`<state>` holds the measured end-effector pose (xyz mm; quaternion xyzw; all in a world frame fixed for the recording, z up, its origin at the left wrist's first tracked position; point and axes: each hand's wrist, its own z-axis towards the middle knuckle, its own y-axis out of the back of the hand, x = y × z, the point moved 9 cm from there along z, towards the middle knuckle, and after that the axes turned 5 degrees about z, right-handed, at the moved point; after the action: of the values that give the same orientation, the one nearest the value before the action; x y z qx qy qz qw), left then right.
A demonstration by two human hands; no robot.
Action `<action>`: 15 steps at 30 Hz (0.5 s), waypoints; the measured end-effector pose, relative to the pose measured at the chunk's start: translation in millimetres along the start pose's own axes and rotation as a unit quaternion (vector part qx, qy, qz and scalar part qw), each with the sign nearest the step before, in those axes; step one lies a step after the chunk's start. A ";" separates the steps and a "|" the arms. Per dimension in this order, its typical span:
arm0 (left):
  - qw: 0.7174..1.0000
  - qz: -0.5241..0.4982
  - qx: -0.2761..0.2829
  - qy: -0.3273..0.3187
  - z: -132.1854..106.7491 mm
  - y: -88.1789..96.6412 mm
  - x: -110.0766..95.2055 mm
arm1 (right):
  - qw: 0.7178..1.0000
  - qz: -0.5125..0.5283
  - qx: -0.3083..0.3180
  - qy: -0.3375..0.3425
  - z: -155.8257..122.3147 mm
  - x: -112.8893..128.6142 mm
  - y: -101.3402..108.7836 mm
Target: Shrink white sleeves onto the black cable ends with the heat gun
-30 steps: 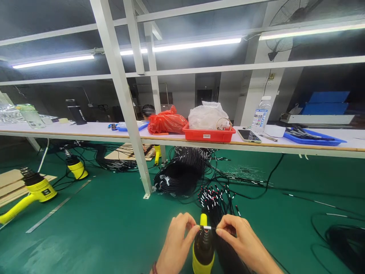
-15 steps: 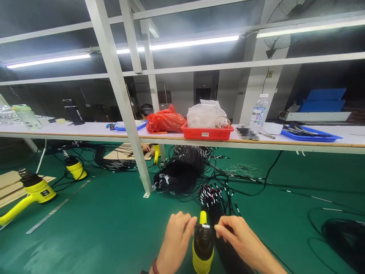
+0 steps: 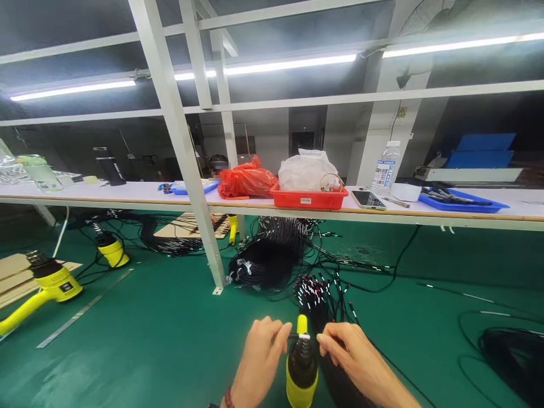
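My left hand [image 3: 264, 356] pinches one end of a short stretch of thin black cable, thumb against forefinger. On the other side, my right hand [image 3: 351, 352] pinches the same cable. Between them a white sleeve [image 3: 304, 336] on the cable lies level across the nozzle of an upright yellow-and-black heat gun [image 3: 302, 371]. Whether the sleeve touches the nozzle I cannot tell. Behind and partly under my right hand runs a bundle of black cables [image 3: 319, 309], its far ends tipped white and red.
A coil of black cable [image 3: 266, 263] lies beyond the hands, beside a white post [image 3: 199, 198]. Further yellow heat guns [image 3: 59, 283] rest at left, near a metal ruler [image 3: 87, 309]. The shelf carries a red tray [image 3: 308, 198], a phone [image 3: 368, 199] and a bottle [image 3: 386, 167].
Both hands and the white sleeve have shifted very slightly left over the heat gun. The grip on the cable is the same.
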<state>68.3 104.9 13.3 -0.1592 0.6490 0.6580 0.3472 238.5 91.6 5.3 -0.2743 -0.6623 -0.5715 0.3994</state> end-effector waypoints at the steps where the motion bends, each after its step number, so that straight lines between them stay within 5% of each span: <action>1: 1.000 -0.006 0.004 -0.001 -0.5 -1.0 -0.6 | 1.000 0.008 -0.002 0.001 -0.6 0.8 0.8; 9: 0.999 -0.050 0.000 -0.007 0.3 -1.1 -5.4 | 0.998 0.042 -0.054 -0.010 7.6 -11.8 10.8; 15: 0.992 0.094 0.022 0.085 8.0 -13.6 64.1 | 0.976 0.021 -0.200 -0.082 25.3 -95.6 34.4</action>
<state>33.9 127.5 -38.3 -0.1451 0.7023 0.6575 0.2311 311.9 131.9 -57.4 -0.4083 -0.5592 -0.6595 0.2927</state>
